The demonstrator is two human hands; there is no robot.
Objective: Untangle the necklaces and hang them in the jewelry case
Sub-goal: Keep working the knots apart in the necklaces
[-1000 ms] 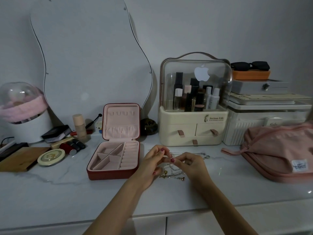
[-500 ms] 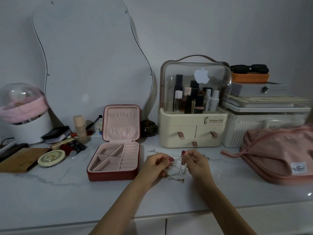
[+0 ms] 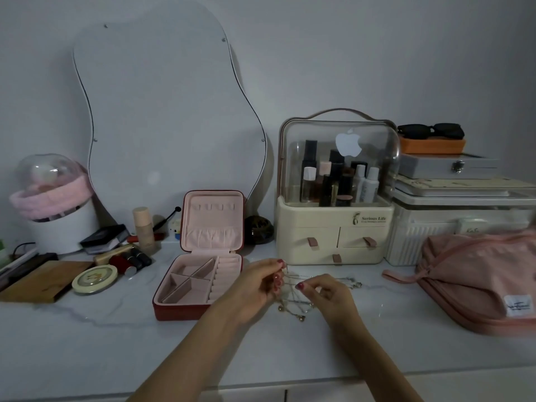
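While both hands are working at lower centre of the frame, I am reading "Serious Life" on the cream cosmetics organizer, which is also showing a white apple logo on its clear dome. The pink pouch at right is carrying a small white label whose writing I cannot make out. I am seeing my left hand with fingers curled, pinching a thin chain near its top, and my right hand pinching another strand between thumb and fingertip. The tangled necklaces are hanging between the two hands and trailing onto the counter, with a silver strand running right toward the organizer's base. The jewelry case is standing open just left of my left hand, its lid upright and its pink compartments showing nothing inside. Open marble is lying in front of the case and hands down to the counter's front edge, and between the necklaces and the pouch. Left of the case, a round tin and small cosmetics are crowding the surface.
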